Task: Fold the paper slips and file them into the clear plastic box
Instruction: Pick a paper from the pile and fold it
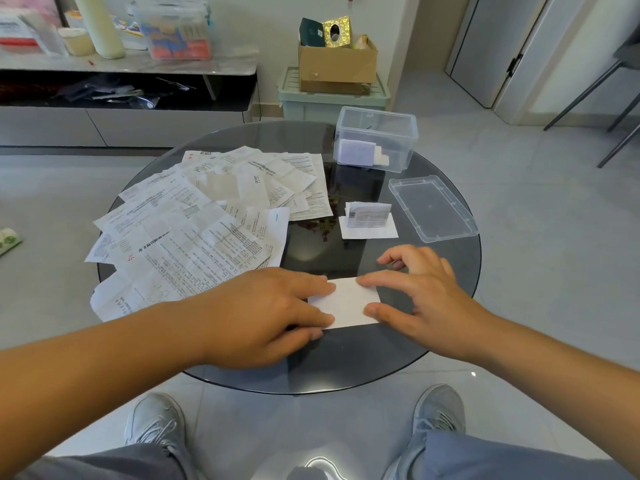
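Both hands, left (263, 313) and right (422, 299), lie flat with fingers straight and spread, pressing the folded slip (346, 301) at 6 o'clock on the glass table (346, 362). Thin, floppy, probably slidey stuff — I'd pinch the creased edge. Clear box (375, 138) sits at 1 o'clock.
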`<action>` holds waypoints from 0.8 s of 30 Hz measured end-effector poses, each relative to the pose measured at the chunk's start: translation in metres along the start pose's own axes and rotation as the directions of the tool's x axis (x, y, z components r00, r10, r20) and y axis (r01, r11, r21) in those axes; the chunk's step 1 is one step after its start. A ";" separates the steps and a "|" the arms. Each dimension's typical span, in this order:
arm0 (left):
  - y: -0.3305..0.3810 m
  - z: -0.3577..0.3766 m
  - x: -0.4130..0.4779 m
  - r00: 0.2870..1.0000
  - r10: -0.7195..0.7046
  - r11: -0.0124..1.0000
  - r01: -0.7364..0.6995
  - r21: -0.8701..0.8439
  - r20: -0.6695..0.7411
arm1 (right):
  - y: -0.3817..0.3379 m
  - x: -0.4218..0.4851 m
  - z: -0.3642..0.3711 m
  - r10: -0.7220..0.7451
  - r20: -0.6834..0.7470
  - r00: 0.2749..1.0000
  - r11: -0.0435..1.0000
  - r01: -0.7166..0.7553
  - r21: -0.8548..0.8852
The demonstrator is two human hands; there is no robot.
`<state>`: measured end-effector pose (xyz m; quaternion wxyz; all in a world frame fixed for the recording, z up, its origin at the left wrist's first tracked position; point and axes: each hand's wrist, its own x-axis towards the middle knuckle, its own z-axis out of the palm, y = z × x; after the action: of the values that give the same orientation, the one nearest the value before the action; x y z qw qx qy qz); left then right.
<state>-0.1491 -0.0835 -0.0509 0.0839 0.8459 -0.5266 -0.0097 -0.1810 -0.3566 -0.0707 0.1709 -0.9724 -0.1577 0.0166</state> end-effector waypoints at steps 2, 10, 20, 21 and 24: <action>0.005 -0.006 0.010 0.992 -0.129 0.986 0.127 -0.109 -0.013 | -0.001 0.002 0.000 -0.001 0.005 1.000 1.000 0.001 0.000; 0.009 -0.020 0.061 0.828 -0.486 0.829 0.538 -0.153 0.280 | -0.008 0.007 -0.002 -0.017 0.040 0.999 0.999 0.016 0.037; -0.001 -0.029 0.070 0.758 -0.544 0.723 0.641 -0.256 0.361 | -0.008 0.011 -0.003 0.025 0.062 0.998 0.983 -0.036 0.181; -0.005 -0.030 0.069 0.753 -0.551 0.685 0.655 -0.320 0.361 | -0.008 0.012 -0.004 0.033 0.064 0.997 0.976 -0.046 0.213; -0.012 -0.033 0.064 0.728 -0.563 0.529 0.681 -0.506 0.391 | -0.006 0.016 -0.006 0.046 0.049 0.998 0.950 -0.059 0.307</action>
<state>-0.1067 -0.1315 -0.0158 0.2996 0.8957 -0.1599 -0.2872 -0.1673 -0.3484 -0.0628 0.3166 -0.9372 -0.1307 0.0658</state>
